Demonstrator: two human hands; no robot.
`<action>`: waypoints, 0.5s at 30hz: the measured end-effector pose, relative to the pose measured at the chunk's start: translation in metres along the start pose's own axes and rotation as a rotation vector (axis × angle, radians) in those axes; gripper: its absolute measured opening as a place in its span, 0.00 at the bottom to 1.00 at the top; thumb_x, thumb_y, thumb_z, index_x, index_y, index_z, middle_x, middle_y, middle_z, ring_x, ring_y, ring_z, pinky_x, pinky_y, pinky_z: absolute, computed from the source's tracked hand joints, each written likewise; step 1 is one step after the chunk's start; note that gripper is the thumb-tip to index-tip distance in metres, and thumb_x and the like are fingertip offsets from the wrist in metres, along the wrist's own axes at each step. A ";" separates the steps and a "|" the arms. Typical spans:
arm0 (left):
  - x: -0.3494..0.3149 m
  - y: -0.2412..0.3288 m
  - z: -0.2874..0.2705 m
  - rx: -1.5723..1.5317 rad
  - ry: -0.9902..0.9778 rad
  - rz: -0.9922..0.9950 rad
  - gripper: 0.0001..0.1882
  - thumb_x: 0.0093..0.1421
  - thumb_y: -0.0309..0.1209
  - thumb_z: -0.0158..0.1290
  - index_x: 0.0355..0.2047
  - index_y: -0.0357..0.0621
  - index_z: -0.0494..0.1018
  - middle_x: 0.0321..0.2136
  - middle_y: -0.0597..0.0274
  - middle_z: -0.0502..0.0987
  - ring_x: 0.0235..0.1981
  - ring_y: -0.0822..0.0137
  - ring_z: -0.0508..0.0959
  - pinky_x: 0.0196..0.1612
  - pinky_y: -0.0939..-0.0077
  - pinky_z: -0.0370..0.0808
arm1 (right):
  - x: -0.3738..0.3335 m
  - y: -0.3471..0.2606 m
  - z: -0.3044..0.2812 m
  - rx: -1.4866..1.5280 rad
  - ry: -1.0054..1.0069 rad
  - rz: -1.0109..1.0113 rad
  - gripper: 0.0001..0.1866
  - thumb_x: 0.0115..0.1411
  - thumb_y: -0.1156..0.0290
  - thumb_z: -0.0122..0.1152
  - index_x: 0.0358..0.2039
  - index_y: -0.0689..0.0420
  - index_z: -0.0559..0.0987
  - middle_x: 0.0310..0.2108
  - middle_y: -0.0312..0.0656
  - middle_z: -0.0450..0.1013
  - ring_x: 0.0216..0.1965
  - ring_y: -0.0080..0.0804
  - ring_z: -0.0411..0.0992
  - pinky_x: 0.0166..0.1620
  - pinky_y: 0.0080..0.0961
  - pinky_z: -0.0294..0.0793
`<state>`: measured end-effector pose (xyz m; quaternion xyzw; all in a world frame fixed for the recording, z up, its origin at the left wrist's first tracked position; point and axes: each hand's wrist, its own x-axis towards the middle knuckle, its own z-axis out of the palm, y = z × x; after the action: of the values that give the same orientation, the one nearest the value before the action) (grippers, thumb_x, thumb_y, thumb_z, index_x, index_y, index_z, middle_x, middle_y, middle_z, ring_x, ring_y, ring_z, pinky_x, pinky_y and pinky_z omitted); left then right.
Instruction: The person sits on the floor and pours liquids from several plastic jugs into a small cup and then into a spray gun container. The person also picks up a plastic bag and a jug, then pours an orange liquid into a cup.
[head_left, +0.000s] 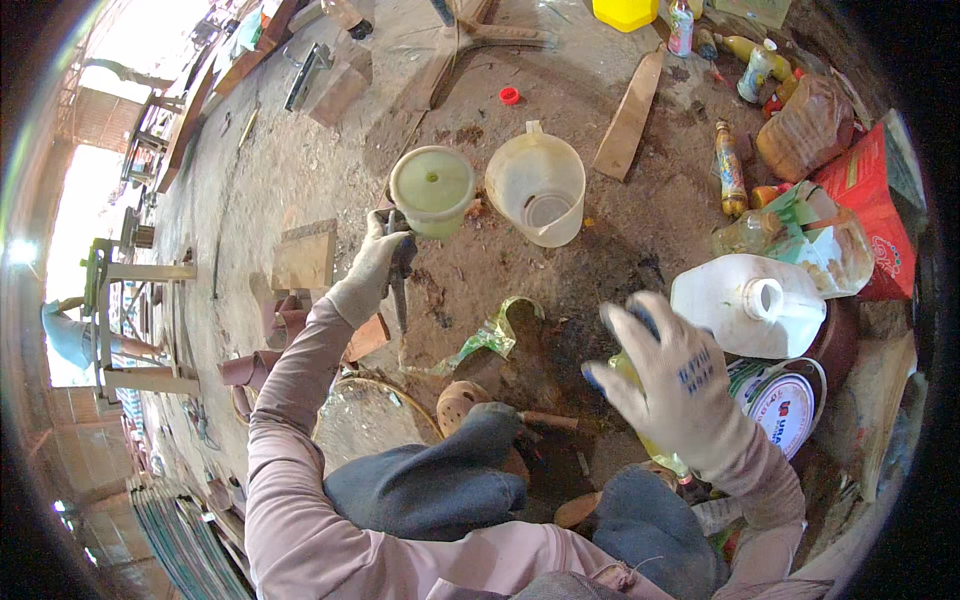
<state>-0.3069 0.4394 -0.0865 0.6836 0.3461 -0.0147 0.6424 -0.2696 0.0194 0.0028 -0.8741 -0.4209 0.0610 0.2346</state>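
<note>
My left hand (366, 268), in a pale work glove, is closed around a dark tool with a narrow pointed end (399, 290); its exact kind is unclear. Just beyond the fingers stands a round tub (432, 188) with pale green contents or a lid; whether the hand touches it is hard to tell. To its right is a translucent plastic jug (536, 190), open at the top. On the right side, my gloved right hand (672, 375) hovers with fingers spread. A yellow-green bottle (655, 445) lies partly hidden beneath it. Between the hands rests a cut strip of green plastic (490, 335).
A white jerrycan (730, 300) and a paint bucket (782, 415) stand at the right. Beyond them are bottles and a red bag (870, 200). A wooden board (630, 115) and red cap (509, 96) lie farther off. Near my knees is a perforated brown object (462, 405).
</note>
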 end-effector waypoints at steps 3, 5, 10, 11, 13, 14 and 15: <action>-0.017 0.003 0.018 0.068 0.023 0.031 0.21 0.63 0.25 0.51 0.54 0.51 0.59 0.31 0.65 0.71 0.24 0.73 0.72 0.22 0.76 0.72 | 0.032 0.005 0.004 -0.004 0.095 -0.029 0.29 0.60 0.48 0.63 0.52 0.58 0.72 0.40 0.48 0.68 0.40 0.47 0.75 0.38 0.42 0.76; -0.025 0.007 0.024 0.084 -0.054 0.041 0.23 0.63 0.25 0.52 0.56 0.51 0.58 0.32 0.65 0.71 0.25 0.73 0.73 0.23 0.77 0.72 | 0.042 0.007 0.004 0.002 0.101 -0.022 0.29 0.60 0.48 0.63 0.52 0.59 0.72 0.40 0.48 0.69 0.38 0.47 0.76 0.37 0.43 0.76; -0.036 0.022 0.040 0.375 -0.062 0.073 0.29 0.62 0.33 0.53 0.60 0.47 0.53 0.35 0.62 0.71 0.30 0.71 0.72 0.30 0.74 0.72 | 0.056 0.010 0.002 -0.063 0.122 -0.009 0.35 0.59 0.42 0.62 0.52 0.61 0.71 0.39 0.50 0.70 0.36 0.48 0.78 0.35 0.41 0.78; -0.038 0.026 0.045 0.430 -0.041 0.070 0.30 0.62 0.34 0.53 0.60 0.47 0.53 0.36 0.61 0.71 0.31 0.71 0.73 0.30 0.74 0.72 | 0.060 0.011 0.003 -0.080 0.164 -0.008 0.40 0.58 0.38 0.61 0.54 0.62 0.70 0.38 0.49 0.70 0.34 0.48 0.78 0.34 0.39 0.79; -0.044 0.038 0.056 0.537 -0.065 0.017 0.32 0.62 0.35 0.55 0.62 0.47 0.54 0.39 0.60 0.74 0.33 0.71 0.75 0.33 0.75 0.74 | 0.068 0.013 0.004 -0.066 0.234 -0.009 0.41 0.56 0.37 0.62 0.54 0.62 0.70 0.39 0.52 0.72 0.34 0.48 0.79 0.34 0.40 0.79; -0.046 0.046 0.062 0.493 -0.117 0.049 0.32 0.61 0.35 0.56 0.62 0.47 0.55 0.39 0.60 0.74 0.33 0.72 0.75 0.35 0.76 0.74 | 0.072 0.015 0.004 -0.062 0.273 -0.005 0.42 0.55 0.36 0.63 0.55 0.62 0.71 0.39 0.53 0.73 0.34 0.47 0.79 0.34 0.40 0.79; -0.049 0.052 0.070 0.464 -0.168 0.074 0.32 0.61 0.35 0.57 0.62 0.48 0.56 0.39 0.60 0.74 0.33 0.72 0.75 0.36 0.77 0.74 | 0.077 0.017 0.003 -0.048 0.304 -0.003 0.43 0.55 0.35 0.62 0.54 0.63 0.71 0.37 0.53 0.74 0.34 0.47 0.80 0.33 0.40 0.80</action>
<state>-0.2887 0.3588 -0.0304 0.8214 0.2535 -0.1268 0.4949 -0.2097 0.0703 -0.0003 -0.8779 -0.3833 -0.0825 0.2747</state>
